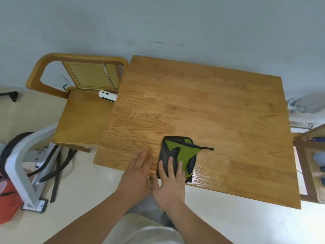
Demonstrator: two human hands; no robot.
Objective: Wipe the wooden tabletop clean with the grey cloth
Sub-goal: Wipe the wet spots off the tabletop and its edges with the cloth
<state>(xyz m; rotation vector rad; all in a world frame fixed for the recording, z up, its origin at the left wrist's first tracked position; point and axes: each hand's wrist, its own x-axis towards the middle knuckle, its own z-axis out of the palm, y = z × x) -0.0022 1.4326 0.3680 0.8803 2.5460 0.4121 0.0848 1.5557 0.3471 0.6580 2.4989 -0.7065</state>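
My right hand (168, 188) lies flat with its fingers (171, 164) spread, pressing down on the near end of the grey cloth (177, 156). The cloth is a crumpled fold, dark grey on one face and green on the other, with a thin dark corner trailing off to the right. It sits on the wooden bench (211, 106) at the near edge, a little left of the middle of that edge, and its near end reaches right to the edge. My palm hangs off the bench on my side; only the fingers rest on the cloth, gripping nothing.

My left hand (136, 175) is just left of the cloth, open and flat, fingers close together and pointing away from me, their tips on the bare wood beside the cloth without touching it. The two hands nearly meet at the thumbs just short of the bench edge.

The bench surface to the right of the cloth shines along the near edge. Left of the bench, pushed against its side, stands a wooden chair (82, 117) with a woven cane back; a white device (107, 95) lies on the seat, partly tucked under the bench top. Farther left of the bench, on the pale floor, stands a white frame (22, 166) with black straps by it.
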